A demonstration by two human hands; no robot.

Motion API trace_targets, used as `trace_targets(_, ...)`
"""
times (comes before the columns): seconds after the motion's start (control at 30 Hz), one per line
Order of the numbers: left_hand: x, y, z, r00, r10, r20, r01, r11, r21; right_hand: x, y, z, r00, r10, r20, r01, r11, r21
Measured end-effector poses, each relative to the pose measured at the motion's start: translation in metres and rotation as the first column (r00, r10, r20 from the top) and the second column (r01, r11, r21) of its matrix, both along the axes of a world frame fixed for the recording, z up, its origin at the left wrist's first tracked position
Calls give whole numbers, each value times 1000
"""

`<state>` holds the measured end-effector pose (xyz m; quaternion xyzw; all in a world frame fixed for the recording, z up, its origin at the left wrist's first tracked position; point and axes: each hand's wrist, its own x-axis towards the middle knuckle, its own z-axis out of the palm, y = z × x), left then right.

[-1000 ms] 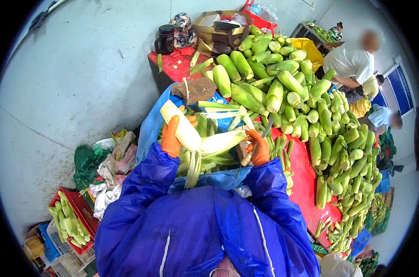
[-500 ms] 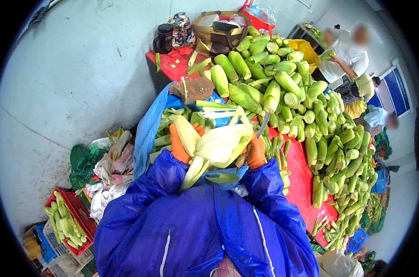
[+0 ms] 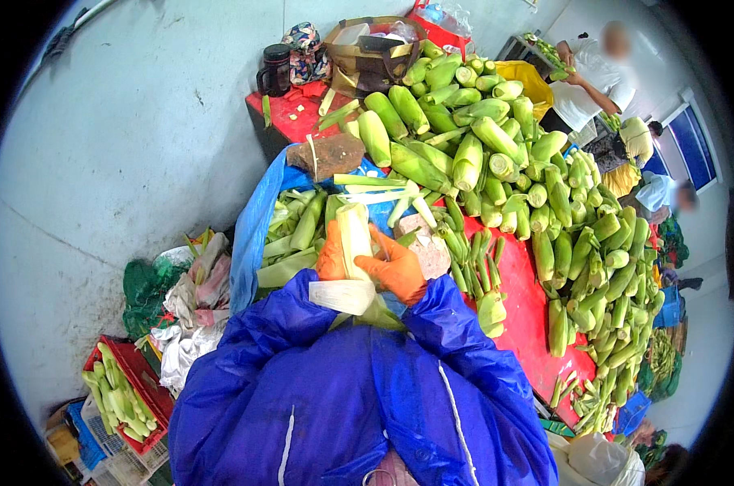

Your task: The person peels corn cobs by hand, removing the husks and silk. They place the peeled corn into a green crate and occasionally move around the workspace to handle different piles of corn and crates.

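Note:
A pale, partly husked ear of corn (image 3: 354, 235) stands upright between my hands, its loosened husk (image 3: 344, 296) folded down towards my jacket. My left hand (image 3: 332, 257), in an orange glove, is closed round its left side. From the right, my right hand (image 3: 396, 270), gloved alike, presses its fingers and thumb against the ear's lower part. No knife shows in or near the right hand. Beyond them, cut green husks (image 3: 290, 235) lie in a blue plastic sheet (image 3: 253, 235). A brown stone block (image 3: 328, 156) rests on its far edge, and a pinkish block (image 3: 426, 249) sits by my right hand.
Unhusked green corn (image 3: 496, 154) is heaped over the red table (image 3: 522, 279) ahead and right. At the back stand a dark mug (image 3: 275, 70) and a bag (image 3: 371, 61). A red crate (image 3: 144, 373) of husked ears sits lower left. A person (image 3: 597, 81) works at far right.
The large pale husk has been pulled down off the ear, which is now upright. The knife has gone from my right hand's grip, and that hand has moved left onto the ear.

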<state>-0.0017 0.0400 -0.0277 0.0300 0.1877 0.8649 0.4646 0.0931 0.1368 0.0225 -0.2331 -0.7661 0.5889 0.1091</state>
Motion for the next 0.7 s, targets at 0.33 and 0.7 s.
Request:
trace_targets(0.33, 4, -16, 38, 945, -181, -272, 130, 972, -194, -4, 8, 40, 996, 11, 87, 16, 949, -315)
trace_targets(0.7, -4, -69, 59, 241, -252, -937, -223, 925, -307, 3, 36, 26, 927, -350, 131, 363, 927, -91)
